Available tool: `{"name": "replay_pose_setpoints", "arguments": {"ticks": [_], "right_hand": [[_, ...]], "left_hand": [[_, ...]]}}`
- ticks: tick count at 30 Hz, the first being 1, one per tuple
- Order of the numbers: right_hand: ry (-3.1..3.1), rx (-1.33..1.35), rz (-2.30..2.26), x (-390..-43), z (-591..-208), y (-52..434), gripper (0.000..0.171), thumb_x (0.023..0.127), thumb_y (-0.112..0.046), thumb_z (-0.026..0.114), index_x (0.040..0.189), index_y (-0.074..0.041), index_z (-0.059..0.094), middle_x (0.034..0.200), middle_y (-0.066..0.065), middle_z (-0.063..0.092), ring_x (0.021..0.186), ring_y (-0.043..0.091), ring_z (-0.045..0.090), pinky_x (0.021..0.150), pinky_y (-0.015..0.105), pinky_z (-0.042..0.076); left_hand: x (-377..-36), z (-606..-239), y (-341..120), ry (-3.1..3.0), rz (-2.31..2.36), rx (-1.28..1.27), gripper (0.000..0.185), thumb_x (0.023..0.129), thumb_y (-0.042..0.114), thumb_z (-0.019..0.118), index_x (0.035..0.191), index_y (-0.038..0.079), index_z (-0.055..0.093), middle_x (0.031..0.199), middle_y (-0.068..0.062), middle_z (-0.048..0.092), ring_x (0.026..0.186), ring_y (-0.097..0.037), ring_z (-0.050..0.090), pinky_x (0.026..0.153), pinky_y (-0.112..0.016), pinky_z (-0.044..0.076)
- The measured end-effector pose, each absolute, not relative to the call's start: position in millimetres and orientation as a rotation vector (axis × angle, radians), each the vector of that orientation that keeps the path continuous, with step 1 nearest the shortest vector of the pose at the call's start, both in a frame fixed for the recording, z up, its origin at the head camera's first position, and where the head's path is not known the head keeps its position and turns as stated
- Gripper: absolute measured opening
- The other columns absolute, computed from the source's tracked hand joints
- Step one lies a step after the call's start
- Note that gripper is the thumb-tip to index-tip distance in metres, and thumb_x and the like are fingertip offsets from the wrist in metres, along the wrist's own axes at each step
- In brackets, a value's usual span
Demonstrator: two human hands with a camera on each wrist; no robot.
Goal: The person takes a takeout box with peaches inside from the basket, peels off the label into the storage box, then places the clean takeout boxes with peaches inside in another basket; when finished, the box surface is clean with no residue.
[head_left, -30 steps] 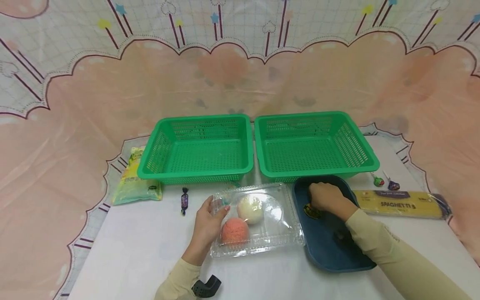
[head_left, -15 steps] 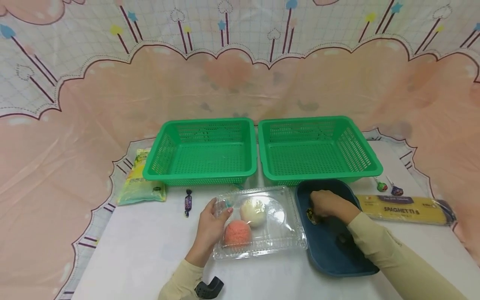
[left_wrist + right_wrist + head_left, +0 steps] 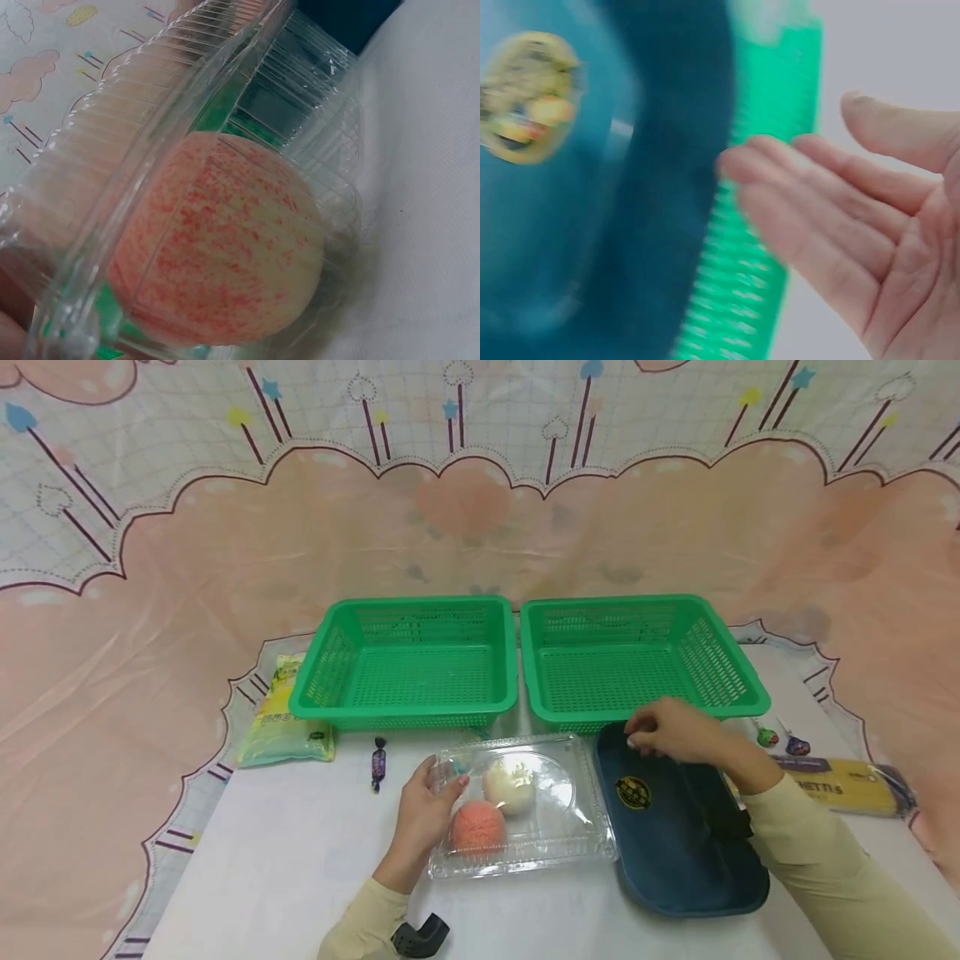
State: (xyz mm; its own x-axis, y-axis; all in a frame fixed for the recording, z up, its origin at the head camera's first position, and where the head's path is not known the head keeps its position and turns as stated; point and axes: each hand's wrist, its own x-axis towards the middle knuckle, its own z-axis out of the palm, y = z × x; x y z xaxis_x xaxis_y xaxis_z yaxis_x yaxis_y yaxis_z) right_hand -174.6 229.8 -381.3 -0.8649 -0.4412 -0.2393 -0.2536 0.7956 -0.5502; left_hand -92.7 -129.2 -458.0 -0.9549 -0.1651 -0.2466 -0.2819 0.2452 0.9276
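The left hand (image 3: 423, 806) is gripping the left edge of the clear box (image 3: 525, 806) on the surface (image 3: 285, 860) — unmoved since a second ago. The right hand (image 3: 667, 731) is lifting off the gold sticker (image 3: 633, 792) it was covering — now hovering by the blue tray's (image 3: 675, 868) far rim, fingers loosely spread, holding nothing. Two balls, pink (image 3: 477, 826) and white (image 3: 508, 785), are lying inside the box.
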Motion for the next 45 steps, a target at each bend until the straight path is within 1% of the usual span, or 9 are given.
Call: {"name": "replay_pose_setpoints", "arguments": {"ticks": [6,12,19,24,27,30,33,40,45], "right_hand": [[2.824,-0.363,-0.942,-190.1,-345.5,256.5,0.044,0.111,-0.028,0.055,0.138,0.006,0.062,0.124,0.028,0.071,0.099,0.037,0.075,0.086,0.052,0.062],[2.978,-0.102,-0.955,-209.7,-350.0,297.5,0.06,0.113,-0.04,0.042,0.151,0.006,0.048,0.149,0.038,0.048,0.133,0.056,0.049,0.106,0.074,0.042],[2.982,0.191,-0.909,-221.5,-370.9,336.4,0.064,0.113,-0.031,0.037,0.157,0.014,0.028,0.155,0.043,0.035,0.14,0.063,0.033,0.112,0.077,0.033],[2.879,0.29,-0.892,-222.5,-386.2,352.5,0.068,0.113,-0.03,0.036,0.153,0.022,0.022,0.154,0.049,0.027,0.139,0.067,0.03,0.111,0.076,0.036],[2.82,0.315,-0.963,-223.2,-396.1,355.6,0.066,0.113,-0.028,0.037,0.153,0.023,0.022,0.151,0.049,0.031,0.132,0.063,0.043,0.106,0.071,0.045],[2.828,0.349,-1.026,-224.4,-404.0,353.6,0.061,0.112,-0.021,0.038,0.152,0.023,0.026,0.141,0.048,0.043,0.113,0.053,0.058,0.091,0.059,0.055],[2.86,0.378,-1.055,-224.6,-409.6,350.7,0.058,0.111,-0.018,0.038,0.152,0.022,0.028,0.136,0.046,0.048,0.105,0.046,0.06,0.086,0.053,0.055],[2.895,0.466,-1.029,-225.4,-418.1,342.3,0.058,0.108,-0.016,0.038,0.153,0.019,0.03,0.136,0.044,0.05,0.109,0.047,0.058,0.094,0.06,0.052],[2.941,0.454,-0.931,-223.3,-411.3,342.9,0.057,0.105,-0.016,0.038,0.15,0.02,0.036,0.124,0.042,0.056,0.1,0.047,0.059,0.086,0.061,0.054]], "left_hand": [[-92.4,-460.0,-129.4,2.382,1.824,-0.463,0.077,0.101,0.021,0.07,0.16,-0.007,0.029,0.161,-0.034,0.036,0.153,-0.052,0.029,0.125,-0.062,0.028],[-92.4,-458.9,-129.9,2.417,1.779,-0.462,0.077,0.101,0.027,0.071,0.157,-0.01,0.033,0.16,-0.037,0.034,0.152,-0.053,0.028,0.124,-0.063,0.028],[-91.2,-456.9,-129.2,2.404,1.776,-0.462,0.076,0.102,0.026,0.069,0.155,-0.013,0.033,0.16,-0.038,0.034,0.152,-0.056,0.026,0.124,-0.067,0.025],[-91.8,-455.4,-128.2,2.386,1.782,-0.448,0.075,0.103,0.025,0.068,0.156,-0.013,0.032,0.16,-0.039,0.031,0.152,-0.057,0.024,0.124,-0.069,0.024],[-92.2,-453.9,-128.2,2.388,1.77,-0.458,0.075,0.103,0.026,0.067,0.156,-0.013,0.031,0.161,-0.039,0.03,0.152,-0.057,0.023,0.124,-0.069,0.023],[-92.5,-452.5,-128.8,2.384,1.767,-0.468,0.076,0.103,0.027,0.067,0.157,-0.013,0.03,0.162,-0.038,0.03,0.153,-0.056,0.023,0.124,-0.068,0.022],[-92.1,-452.1,-128.7,2.376,1.78,-0.467,0.075,0.103,0.027,0.067,0.157,-0.012,0.031,0.162,-0.038,0.03,0.153,-0.056,0.023,0.124,-0.068,0.023],[-91.7,-458.1,-131.0,2.351,1.802,-0.473,0.073,0.103,0.023,0.068,0.156,-0.011,0.033,0.163,-0.037,0.028,0.153,-0.055,0.021,0.125,-0.067,0.021],[-93.3,-456.6,-129.7,2.332,1.827,-0.462,0.073,0.102,0.023,0.068,0.156,-0.011,0.033,0.162,-0.038,0.028,0.153,-0.056,0.022,0.125,-0.067,0.022]]}}
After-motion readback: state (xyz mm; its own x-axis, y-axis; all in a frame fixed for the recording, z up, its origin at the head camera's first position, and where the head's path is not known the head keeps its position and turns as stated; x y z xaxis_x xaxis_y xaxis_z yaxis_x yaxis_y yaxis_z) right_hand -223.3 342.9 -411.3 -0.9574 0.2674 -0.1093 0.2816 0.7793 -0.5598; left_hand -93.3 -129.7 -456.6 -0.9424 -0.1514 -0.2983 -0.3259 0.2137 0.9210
